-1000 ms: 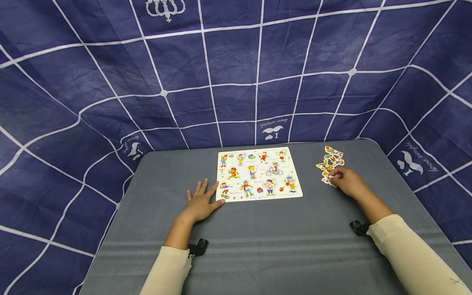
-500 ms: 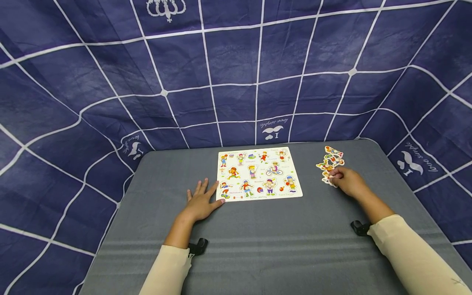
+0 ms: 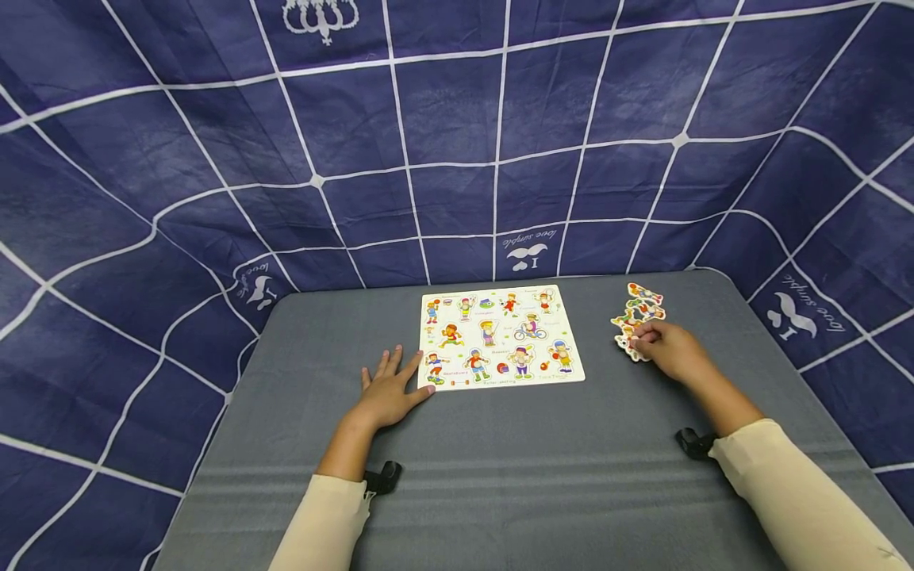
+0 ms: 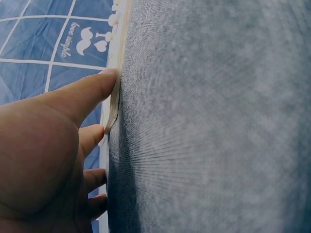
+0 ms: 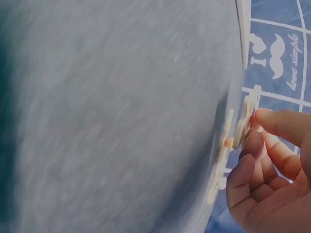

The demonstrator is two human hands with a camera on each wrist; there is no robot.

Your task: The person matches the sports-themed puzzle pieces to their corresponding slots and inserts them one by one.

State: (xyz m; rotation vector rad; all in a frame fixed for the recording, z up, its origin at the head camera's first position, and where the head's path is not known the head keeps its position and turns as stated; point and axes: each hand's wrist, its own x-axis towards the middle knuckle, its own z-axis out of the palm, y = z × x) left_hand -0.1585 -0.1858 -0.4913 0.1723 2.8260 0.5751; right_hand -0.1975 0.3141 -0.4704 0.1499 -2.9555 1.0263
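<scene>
A white puzzle board [image 3: 557, 323] printed with children at sports lies flat at the table's middle back. My left hand [image 3: 385, 396] rests spread on the table at its lower left corner, thumb and a fingertip touching the board's edge. To the right of the board, my right hand [image 3: 674, 351] pinches a puzzle piece [image 5: 247, 120] between thumb and fingers. The right wrist view shows this piece tilted up from the table; fingers partly hide its picture. Other puzzle pieces [image 3: 643, 295] lie in an overlapping heap just beyond that hand.
A grey cloth covers the table [image 3: 500, 460]. Blue curtains [image 3: 457, 198] with white grid lines hang close behind the table and along both sides. Black straps [image 3: 385, 477] are on both wrists, at the ends of cream sleeves [image 3: 793, 468].
The puzzle piece at my right hand has shifted slightly left and turned, and the right fingers have moved a little with it. The left hand and the board stay put.
</scene>
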